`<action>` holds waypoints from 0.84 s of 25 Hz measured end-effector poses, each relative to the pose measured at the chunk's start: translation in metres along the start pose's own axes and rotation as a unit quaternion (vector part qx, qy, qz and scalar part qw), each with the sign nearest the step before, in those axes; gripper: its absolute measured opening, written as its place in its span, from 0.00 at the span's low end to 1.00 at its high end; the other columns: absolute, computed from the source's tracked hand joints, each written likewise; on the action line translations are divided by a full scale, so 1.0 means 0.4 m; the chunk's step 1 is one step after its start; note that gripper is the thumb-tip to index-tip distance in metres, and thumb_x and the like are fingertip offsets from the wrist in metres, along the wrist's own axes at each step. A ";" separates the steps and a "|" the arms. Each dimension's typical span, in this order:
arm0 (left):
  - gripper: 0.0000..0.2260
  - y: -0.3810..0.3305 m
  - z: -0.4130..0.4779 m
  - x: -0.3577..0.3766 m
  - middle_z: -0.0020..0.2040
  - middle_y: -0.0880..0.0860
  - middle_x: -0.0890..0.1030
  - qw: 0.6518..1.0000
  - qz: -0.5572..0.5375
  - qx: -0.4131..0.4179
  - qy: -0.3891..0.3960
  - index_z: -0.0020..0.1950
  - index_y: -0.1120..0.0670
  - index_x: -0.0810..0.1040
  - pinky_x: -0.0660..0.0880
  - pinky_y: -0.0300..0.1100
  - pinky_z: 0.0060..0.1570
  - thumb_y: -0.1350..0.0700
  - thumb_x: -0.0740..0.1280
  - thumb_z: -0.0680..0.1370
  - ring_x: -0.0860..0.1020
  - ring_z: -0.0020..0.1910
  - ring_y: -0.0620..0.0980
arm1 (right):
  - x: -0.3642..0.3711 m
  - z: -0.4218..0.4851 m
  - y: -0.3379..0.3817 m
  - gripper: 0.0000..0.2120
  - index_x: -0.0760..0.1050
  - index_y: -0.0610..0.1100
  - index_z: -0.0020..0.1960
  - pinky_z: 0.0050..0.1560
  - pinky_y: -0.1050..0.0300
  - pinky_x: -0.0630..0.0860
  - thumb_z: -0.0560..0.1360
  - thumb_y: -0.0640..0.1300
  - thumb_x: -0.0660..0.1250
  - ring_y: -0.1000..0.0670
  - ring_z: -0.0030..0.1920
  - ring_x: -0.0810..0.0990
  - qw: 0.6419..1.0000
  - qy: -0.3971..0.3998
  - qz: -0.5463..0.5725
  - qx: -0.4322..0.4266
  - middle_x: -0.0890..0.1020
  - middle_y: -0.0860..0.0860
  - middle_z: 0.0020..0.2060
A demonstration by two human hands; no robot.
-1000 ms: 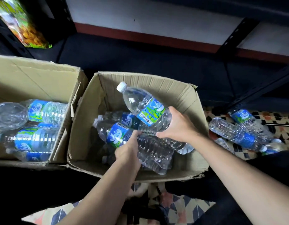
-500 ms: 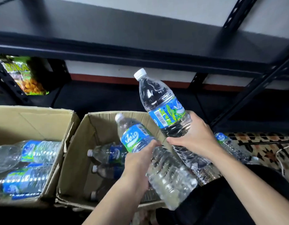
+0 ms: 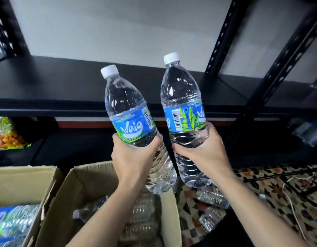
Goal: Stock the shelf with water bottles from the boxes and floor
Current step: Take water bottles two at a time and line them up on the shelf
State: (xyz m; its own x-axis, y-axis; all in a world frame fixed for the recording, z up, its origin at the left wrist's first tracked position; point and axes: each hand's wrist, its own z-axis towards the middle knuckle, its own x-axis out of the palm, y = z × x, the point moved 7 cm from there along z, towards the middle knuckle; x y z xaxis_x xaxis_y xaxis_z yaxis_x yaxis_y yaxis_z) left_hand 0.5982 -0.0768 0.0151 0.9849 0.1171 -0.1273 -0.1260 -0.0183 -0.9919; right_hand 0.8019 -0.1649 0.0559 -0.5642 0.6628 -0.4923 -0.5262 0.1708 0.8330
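Lifting looks to be the step in hand, with nothing set on the dark shelf (image 3: 56, 82) yet. At the near left a cardboard box (image 3: 20, 182) has labelled bottles lying in it. The second box (image 3: 77, 189), just right of it and under the left forearm, has more lying in its shadowed bottom. The left hand (image 3: 134, 157) has fingers and thumb curled round the lower half of the left bottle (image 3: 131, 111), whose white cap tilts to the left. The right hand (image 3: 205, 150) wraps the lower body of the right bottle (image 3: 184, 107), which is nearly upright and just beside the first. Both are held above the boxes and in front of the shelf edge. Loose bottles (image 3: 210, 196) lie on the patterned floor (image 3: 271, 189) at the near right. The next move, I judge, calls for carrying both forward over the shelf's front edge and standing them on their bases, left of the black post (image 3: 219, 38), without knocking one against the other. The left label, blue with green leaves, bears white lettering that reads like "Waig", with a barcode at its side. The right label shows a barcode and part of the same white word. The print on the snack bag (image 3: 9, 138) at the far left is too blurred to read.
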 end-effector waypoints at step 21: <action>0.34 -0.521 0.303 0.349 0.48 0.48 0.78 0.976 0.056 0.210 0.027 0.54 0.50 0.69 0.76 0.48 0.49 0.35 0.77 0.57 0.78 0.49 0.53 | -0.100 0.533 0.120 0.36 0.72 0.58 0.57 0.56 0.54 0.79 0.53 0.58 0.84 0.62 0.50 0.82 0.986 -0.105 0.126 -0.037 0.84 0.61 0.48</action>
State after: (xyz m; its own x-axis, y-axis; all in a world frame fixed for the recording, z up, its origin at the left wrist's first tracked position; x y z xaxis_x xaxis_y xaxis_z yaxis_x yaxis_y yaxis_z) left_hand 0.7476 0.0638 0.2035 0.9654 0.0842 -0.2468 -0.2601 0.3819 -0.8869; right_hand 0.9346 -0.0278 0.1694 -0.5418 0.8156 -0.2031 -0.4364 -0.0665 0.8973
